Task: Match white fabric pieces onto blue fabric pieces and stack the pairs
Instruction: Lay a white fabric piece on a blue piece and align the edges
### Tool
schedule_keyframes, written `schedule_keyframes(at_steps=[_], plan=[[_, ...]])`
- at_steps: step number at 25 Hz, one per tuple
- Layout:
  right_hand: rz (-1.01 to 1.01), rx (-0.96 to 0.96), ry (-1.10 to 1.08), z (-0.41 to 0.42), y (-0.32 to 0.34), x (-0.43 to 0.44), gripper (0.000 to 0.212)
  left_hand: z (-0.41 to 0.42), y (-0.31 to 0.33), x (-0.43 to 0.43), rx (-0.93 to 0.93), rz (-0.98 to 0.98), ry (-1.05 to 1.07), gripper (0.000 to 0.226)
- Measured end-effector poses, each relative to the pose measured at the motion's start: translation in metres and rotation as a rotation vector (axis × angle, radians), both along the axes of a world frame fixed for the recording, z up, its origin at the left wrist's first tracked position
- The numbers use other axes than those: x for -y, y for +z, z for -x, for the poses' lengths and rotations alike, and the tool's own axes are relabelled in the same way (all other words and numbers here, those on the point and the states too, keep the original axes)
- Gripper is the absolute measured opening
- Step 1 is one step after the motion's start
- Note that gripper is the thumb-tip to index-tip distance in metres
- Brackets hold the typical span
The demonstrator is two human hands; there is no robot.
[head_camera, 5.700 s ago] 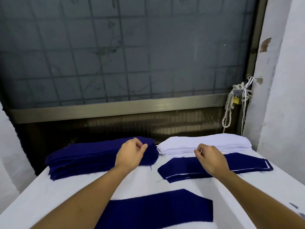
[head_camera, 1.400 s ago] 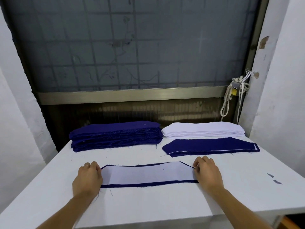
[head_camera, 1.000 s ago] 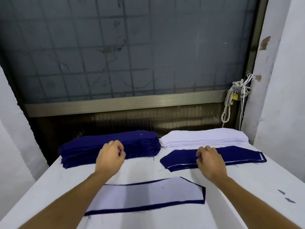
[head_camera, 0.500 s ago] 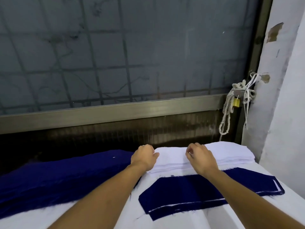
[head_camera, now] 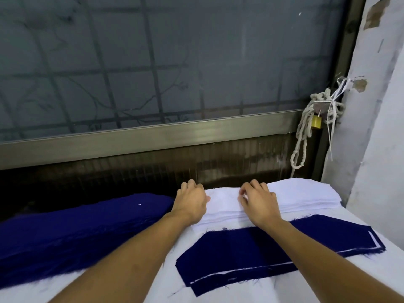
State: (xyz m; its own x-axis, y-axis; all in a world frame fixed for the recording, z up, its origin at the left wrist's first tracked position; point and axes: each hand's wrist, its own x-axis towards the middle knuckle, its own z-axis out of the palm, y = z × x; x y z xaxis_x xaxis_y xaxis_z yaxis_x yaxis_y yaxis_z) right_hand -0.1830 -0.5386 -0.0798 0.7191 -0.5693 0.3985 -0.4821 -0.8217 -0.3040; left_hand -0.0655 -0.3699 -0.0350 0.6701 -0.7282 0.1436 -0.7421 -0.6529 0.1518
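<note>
On one white stack (head_camera: 306,196), two hands (head_camera: 192,203) (head_camera: 259,204).

Single head camera here, sitting close over the table (head_camera: 384,278), looking forward and slightly down, square on to the gridded window (head_camera: 196,62) right behind it.

A big gray window (head_camera: 196,51) is filling the back, with dark bars crossing behind its glass. A dull metal bar (head_camera: 153,136) is running along under it, and a dark ribbed panel (head_camera: 218,158) is sitting below that. A white rope (head_camera: 302,136) and a little gold padlock (head_camera: 316,125) are hanging at the right. Paint is peeling off the white wall (head_camera: 376,127). A white tabletop (head_camera: 161,281) is lying in front.
</note>
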Motion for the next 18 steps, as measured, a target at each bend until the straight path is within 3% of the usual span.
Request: schedule_keyframes(at_steps=[2,7,14,17,18], plan=[[0.025,0.015,0.02,-0.002,0.0,-0.002,0.035,0.004,0.002,-0.004,0.018,0.017,-0.087,0.019],[-0.031,0.028,0.119,-0.012,0.002,-0.008,0.055,0.009,0.011,-0.009,-0.274,0.262,-0.189,0.011],[-0.097,0.035,0.162,-0.013,0.006,-0.009,0.043,0.025,0.013,-0.005,-0.264,0.315,-0.344,0.019],[-0.097,0.058,0.146,-0.012,0.01,-0.008,0.032,0.03,0.011,-0.003,-0.29,0.345,-0.31,0.025],[-0.113,0.079,0.148,-0.011,0.011,-0.009,0.028,0.032,0.01,-0.001,-0.292,0.344,-0.257,0.037]])
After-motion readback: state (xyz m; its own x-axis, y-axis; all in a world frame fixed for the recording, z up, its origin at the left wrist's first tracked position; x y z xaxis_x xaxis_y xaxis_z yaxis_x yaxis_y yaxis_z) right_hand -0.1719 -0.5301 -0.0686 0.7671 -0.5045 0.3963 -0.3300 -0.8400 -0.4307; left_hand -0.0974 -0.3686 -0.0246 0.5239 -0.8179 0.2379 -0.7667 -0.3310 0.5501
